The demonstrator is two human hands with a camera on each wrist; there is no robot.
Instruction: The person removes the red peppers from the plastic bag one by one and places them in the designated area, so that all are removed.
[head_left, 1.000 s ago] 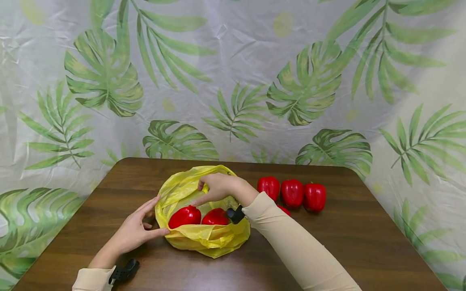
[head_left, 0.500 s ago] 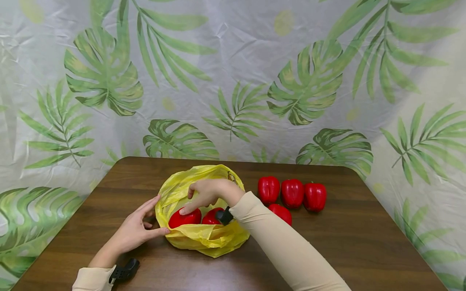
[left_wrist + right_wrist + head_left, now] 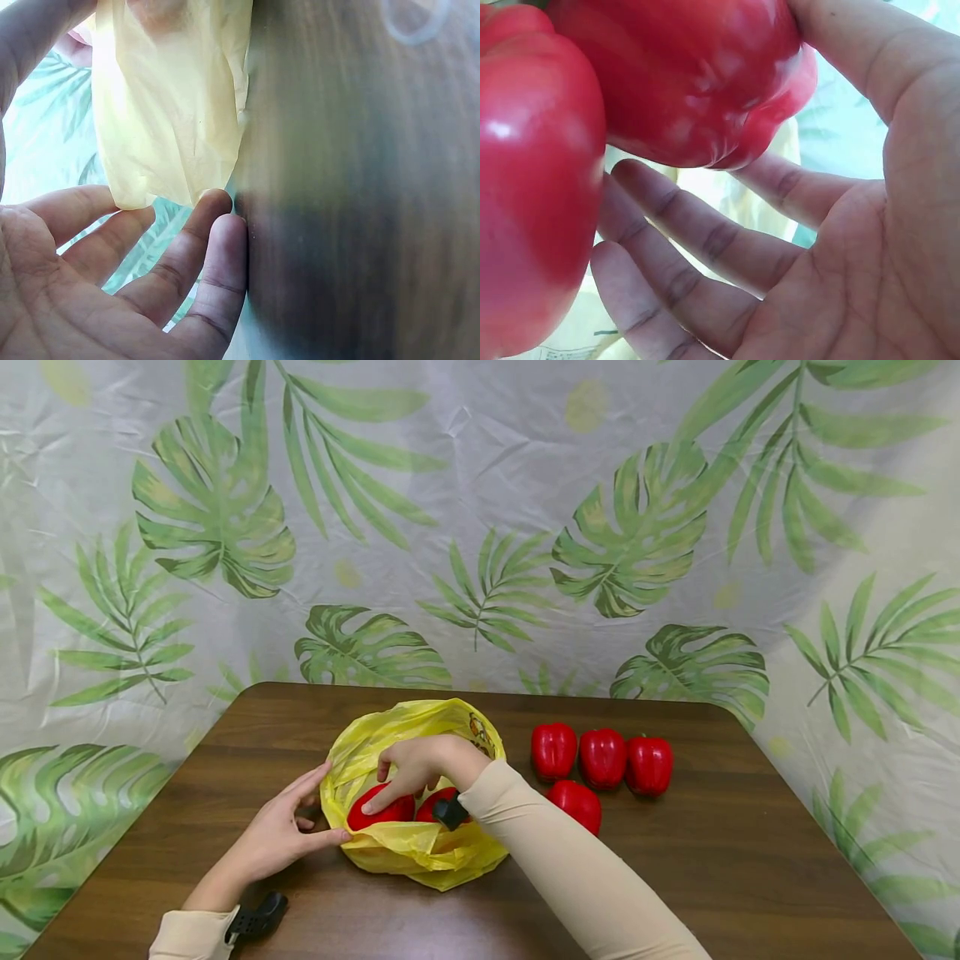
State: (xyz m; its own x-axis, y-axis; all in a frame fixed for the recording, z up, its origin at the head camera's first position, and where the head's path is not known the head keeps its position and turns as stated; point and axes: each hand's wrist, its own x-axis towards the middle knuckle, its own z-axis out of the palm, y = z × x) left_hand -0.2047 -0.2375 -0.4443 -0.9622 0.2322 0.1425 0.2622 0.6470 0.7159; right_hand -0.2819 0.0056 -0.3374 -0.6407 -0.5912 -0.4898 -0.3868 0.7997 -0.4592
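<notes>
A yellow plastic bag (image 3: pixel 420 856) sits with its mouth spread wide, and red bell peppers lie inside. My right hand (image 3: pixel 429 762) reaches into it; the thumb lies on the left bell pepper (image 3: pixel 399 811) and the fingers curve around its far side. In the right wrist view this bell pepper (image 3: pixel 682 82) is between thumb and fingers, with another bell pepper (image 3: pixel 532 187) beside it. At the bag's left side, my left hand (image 3: pixel 273 835) touches the rim with thumb and index finger. Its relaxed fingers (image 3: pixel 172 266) meet the outside of the plastic.
To the right of the bag, three red bell peppers stand in a row, the middle one (image 3: pixel 602 758) among them. A nearer bell pepper (image 3: pixel 579 806) lies by the right sleeve (image 3: pixel 570 860). The brown wooden table (image 3: pixel 735 860) ends before a leaf-patterned curtain (image 3: pixel 480 485).
My right hand has moved left and down inside the bag, and its thumb has come onto the left bell pepper. The left hand and the bag have hardly moved.
</notes>
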